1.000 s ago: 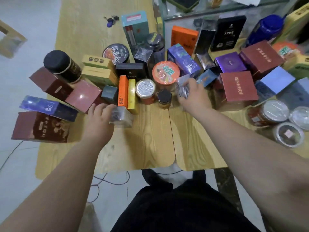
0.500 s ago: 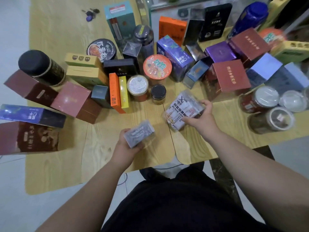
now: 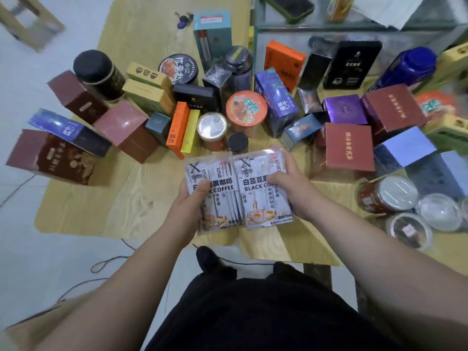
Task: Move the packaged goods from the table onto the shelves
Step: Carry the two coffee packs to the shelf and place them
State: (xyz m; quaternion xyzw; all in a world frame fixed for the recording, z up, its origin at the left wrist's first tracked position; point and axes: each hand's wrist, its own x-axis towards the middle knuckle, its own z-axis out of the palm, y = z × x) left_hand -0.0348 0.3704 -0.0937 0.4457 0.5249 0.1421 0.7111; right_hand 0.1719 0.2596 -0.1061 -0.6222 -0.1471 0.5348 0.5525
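While you hold them up: the left coffee pack (image 3: 215, 178) and right coffee pack (image 3: 255, 198) sit side by side, edges touching, over the table's (image 3: 121, 203) near edge.
Left hand (image 3: 190, 201): curled round the left coffee pack, thumb on its face.
Right hand (image 3: 291, 183): clasping the right coffee pack likewise.
Progress: I judge two packs lifted, none shelved; boxes (image 3: 349, 148) and jars (image 3: 237, 144) crowd the table's far half.
Room: the table's near strip is bare; step back from that edge, minding cords (image 3: 128, 244) on the floor.

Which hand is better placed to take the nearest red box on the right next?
Probably right. The right hand is nearest the red box; the left hand is beyond both coffee packs. Each hand grips one, so free it first.
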